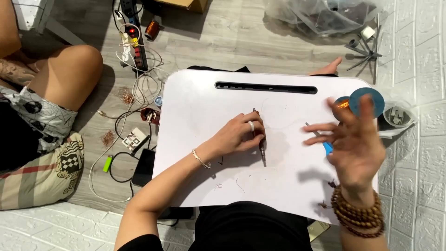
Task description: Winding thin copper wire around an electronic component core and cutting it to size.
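Note:
My left hand (237, 135) rests on the white lap table (209, 93) near its middle, fingers closed around a small dark part with a metal shaft (262, 151) that sticks out toward me. My right hand (355, 144) hovers above the table's right side, fingers spread and nothing visibly gripped. Just beyond its fingertips sits a blue spool (374, 95) wound with copper wire (343, 103). A blue-handled tool (328, 148) lies on the table, partly hidden under my right hand. A wooden bead bracelet circles my right wrist.
Another person (46, 116) sits on the floor at left. Between us lie a power strip (134, 37), tangled white cables, a dark phone (143, 167), a green lighter (108, 162) and copper wire scraps. A plastic bag (325, 16) and small tripod (367, 51) sit at back right.

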